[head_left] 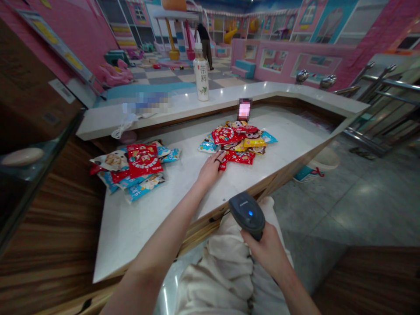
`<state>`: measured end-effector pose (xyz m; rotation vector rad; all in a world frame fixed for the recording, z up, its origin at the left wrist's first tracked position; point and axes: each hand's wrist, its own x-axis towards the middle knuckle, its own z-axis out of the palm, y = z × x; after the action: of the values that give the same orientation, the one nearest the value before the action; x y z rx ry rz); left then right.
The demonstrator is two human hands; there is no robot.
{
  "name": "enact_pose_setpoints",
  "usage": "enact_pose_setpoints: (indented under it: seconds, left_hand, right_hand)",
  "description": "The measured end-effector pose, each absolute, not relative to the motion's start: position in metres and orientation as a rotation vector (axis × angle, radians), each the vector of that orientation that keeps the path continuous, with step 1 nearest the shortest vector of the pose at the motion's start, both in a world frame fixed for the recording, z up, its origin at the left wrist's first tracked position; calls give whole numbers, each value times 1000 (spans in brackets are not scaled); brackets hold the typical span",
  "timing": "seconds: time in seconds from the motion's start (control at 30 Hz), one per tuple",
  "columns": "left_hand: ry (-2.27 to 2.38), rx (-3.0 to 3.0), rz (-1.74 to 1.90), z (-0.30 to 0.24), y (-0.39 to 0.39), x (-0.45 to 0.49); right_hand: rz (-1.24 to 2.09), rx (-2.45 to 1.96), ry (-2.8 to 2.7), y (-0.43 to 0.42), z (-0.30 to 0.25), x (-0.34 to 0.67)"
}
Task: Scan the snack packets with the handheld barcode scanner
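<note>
My left hand (211, 169) reaches over the white counter, palm down, its fingers closed on the edge of a red snack packet (222, 165) at the near side of a pile. That pile holds several red, yellow and blue snack packets (241, 157). The fingertips and thumb are partly hidden. In my right hand (267, 245) is a dark grey barcode scanner (246, 212) with a blue light lit, held above my lap. Its head points up and left, towards the counter. A second pile of snack packets (143, 160), red, blue and white, lies further left.
A white-capped drink bottle (201, 78) stands on the raised ledge (229, 93). A blurred phone (244, 109) leans behind the right pile. A white cable (123, 127) hangs over the ledge. A bucket (316, 168) stands on the floor at right. A person (205, 41) stands in the play area.
</note>
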<state>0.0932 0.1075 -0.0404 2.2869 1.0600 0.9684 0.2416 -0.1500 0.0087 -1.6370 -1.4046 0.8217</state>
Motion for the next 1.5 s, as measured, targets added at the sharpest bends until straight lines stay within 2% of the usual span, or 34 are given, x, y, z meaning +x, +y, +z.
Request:
enact_pose_setpoints:
  seconds: [0.2, 0.33, 0.43, 0.53, 0.77, 1.5]
  left_hand:
    - [1018, 1929, 1138, -32, 93, 86]
    - [922, 1246, 1304, -28, 60, 80]
    - [840, 756, 1285, -26, 32, 75]
    - [836, 540, 1238, -24, 12, 67]
    - [803, 343, 1275, -20, 10, 62]
    - [728, 441, 1221, -27, 14, 64]
  right_hand:
    - [821, -1627, -1404, -149, 7, 241]
    - [835, -1610, -1392, -149, 10, 239]
    - [839, -1584, -1380, -149, 12, 236]
    - [845, -1583, -1394, -150, 12, 234]
    - [857, -1596, -1394, -151, 11, 231]
    - [815, -1599, -1415, -149, 12, 230]
